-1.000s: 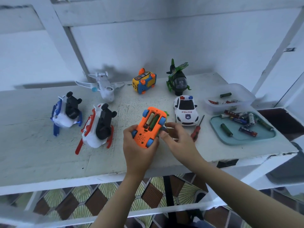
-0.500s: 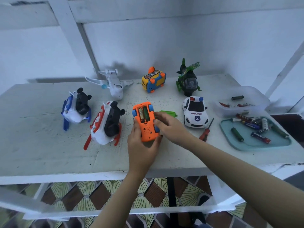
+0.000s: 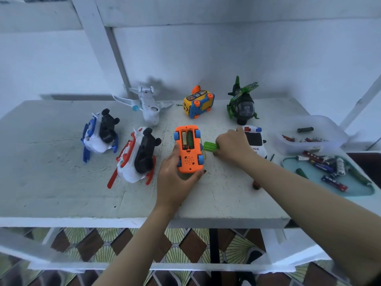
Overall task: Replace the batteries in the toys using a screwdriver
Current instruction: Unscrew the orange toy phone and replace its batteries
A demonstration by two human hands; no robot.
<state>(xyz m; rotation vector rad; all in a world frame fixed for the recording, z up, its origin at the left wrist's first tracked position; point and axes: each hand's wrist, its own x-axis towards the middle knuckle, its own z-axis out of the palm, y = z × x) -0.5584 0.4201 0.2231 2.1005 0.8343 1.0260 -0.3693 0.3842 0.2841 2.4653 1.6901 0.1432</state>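
Left hand (image 3: 175,178) grips the orange car (image 3: 188,150), underside up on the bench (image 3: 61,182), two batteries seated. Right hand (image 3: 233,145) has left the car and now pinches the green cover (image 3: 210,146) just right of it. Refitting likely next. Screwdriver (image 3: 256,184) lies right of the car, mostly hidden.

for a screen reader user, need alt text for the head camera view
A person's left hand holds an upturned orange toy car on a white table, its open compartment showing batteries, while the right hand reaches a green cover beside it. Other toys, a battery tray and a clear tub surround them.
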